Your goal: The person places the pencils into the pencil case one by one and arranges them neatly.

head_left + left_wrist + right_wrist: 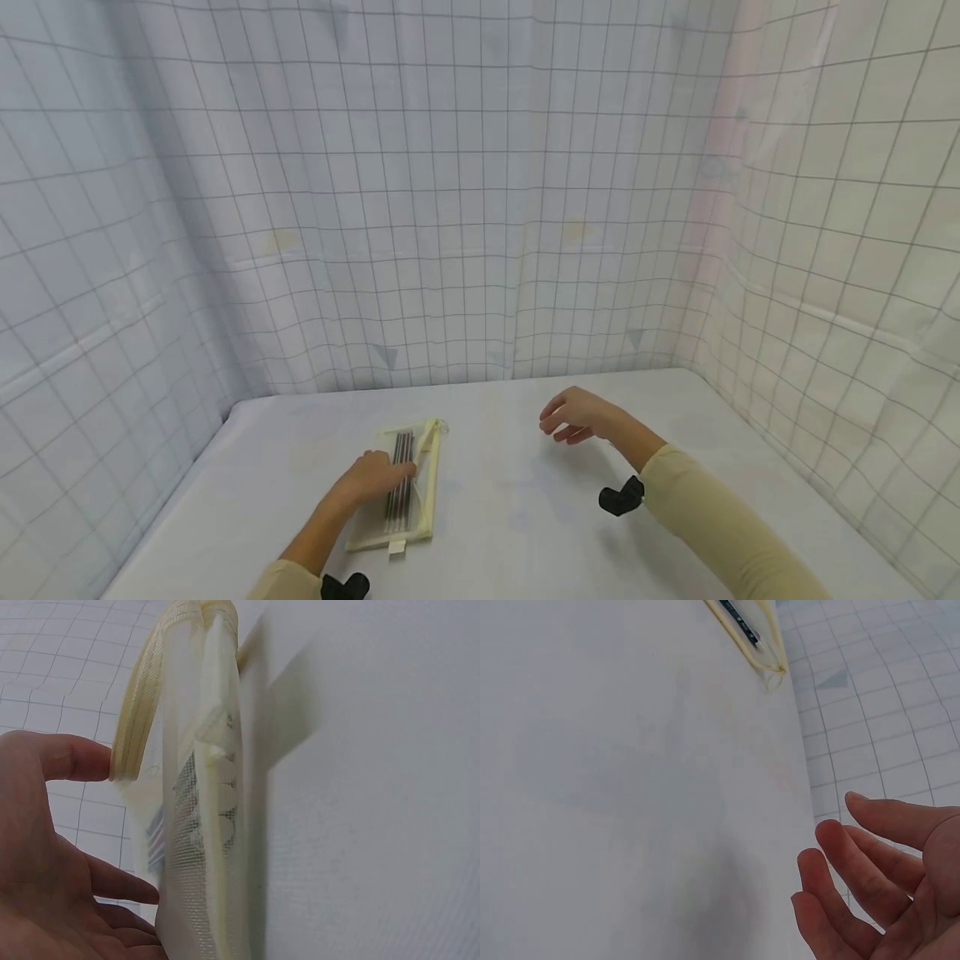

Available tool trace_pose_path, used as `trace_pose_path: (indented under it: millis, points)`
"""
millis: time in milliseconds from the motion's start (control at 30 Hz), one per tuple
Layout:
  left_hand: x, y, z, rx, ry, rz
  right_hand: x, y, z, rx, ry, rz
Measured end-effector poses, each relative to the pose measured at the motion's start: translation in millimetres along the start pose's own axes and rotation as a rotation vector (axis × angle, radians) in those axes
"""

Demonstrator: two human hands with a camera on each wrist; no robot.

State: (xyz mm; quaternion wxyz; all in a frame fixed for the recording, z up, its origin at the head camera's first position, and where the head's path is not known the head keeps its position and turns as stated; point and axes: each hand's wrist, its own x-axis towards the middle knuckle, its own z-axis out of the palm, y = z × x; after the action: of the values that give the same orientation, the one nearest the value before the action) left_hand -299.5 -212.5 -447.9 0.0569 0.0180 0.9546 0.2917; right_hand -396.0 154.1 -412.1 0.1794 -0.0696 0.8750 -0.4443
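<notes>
Flat, cream-edged mesh pouch (427, 493) sits under the left hand (377, 477), fingers spread and just touching it. Slim dark sticks (402, 447) inside (kinda blurry through the mesh). Right hand (583, 413) is empty, fingers loosely curved above the smooth white table (510, 508).

Soft, diffuse light fills the head view, cool and bluish over the gridded cloth (465, 192) at left and warmer, creamier at right; only a faint, blurry-edged shadow lies below the right hand (581, 414), and the grid lines slant and bow toward the frame edges. The left wrist view is duller and greyer, the pouch (202, 862) dropping a soft dark band onto the white tabletop (375, 802), its fine detail indistinct. The right wrist view is likewise dim and low in contrast, with a hazy shadow low in the frame.
</notes>
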Motion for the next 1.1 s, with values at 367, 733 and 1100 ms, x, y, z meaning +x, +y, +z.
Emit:
trace_pose_path:
  millis: [367, 733, 1100]
  points:
    - [0.0, -0.5, 3.0, -0.010, 0.005, 0.006, -4.5, 25.3, -25.6, -0.014, 0.004, 0.004]
    - [-1.6, -0.5, 0.5, 0.002, 0.011, 0.011, -22.6, 41.5, -59.1, -0.030, 0.018, -0.019]
    - [-1.4, 0.0, -0.1, 0.007, 0.012, 0.010, -35.2, 67.9, -83.2, -0.020, 0.044, -0.032]
